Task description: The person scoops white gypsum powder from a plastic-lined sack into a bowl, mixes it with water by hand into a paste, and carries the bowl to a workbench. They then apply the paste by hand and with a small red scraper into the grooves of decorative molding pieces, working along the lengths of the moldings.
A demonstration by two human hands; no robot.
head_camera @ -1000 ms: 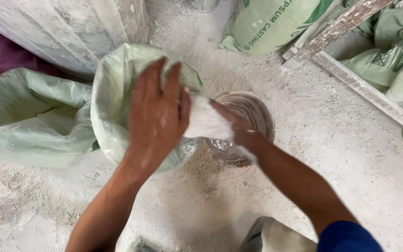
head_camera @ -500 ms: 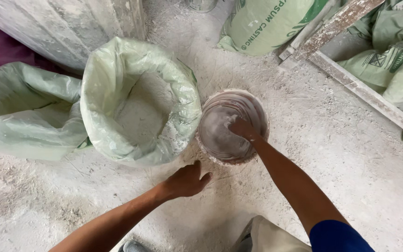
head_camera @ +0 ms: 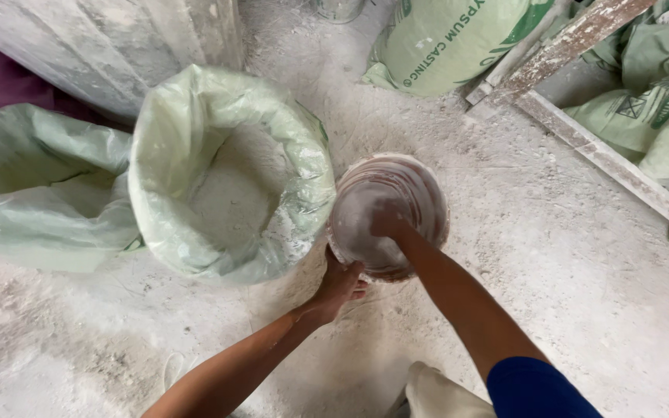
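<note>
A round bucket (head_camera: 427,193), coated in white powder, stands on the dusty floor in the middle of the head view. My left hand (head_camera: 340,283) grips its near rim at the lower left. My right hand (head_camera: 387,222) reaches down inside the bucket, sunk in the white mix so its fingers are hidden. Just left of the bucket stands an open pale green sack (head_camera: 195,101) with its rim rolled down and white powder (head_camera: 234,193) inside.
A flattened green sack (head_camera: 36,190) lies at the left. A full printed sack (head_camera: 458,42) leans at the top. Dusty wooden battens (head_camera: 605,155) and more sacks (head_camera: 644,116) lie at the right. White powder covers the floor (head_camera: 567,294).
My left hand has left the sack's opening and come down to the bucket's near rim. My right hand has gone deeper into the bucket.
</note>
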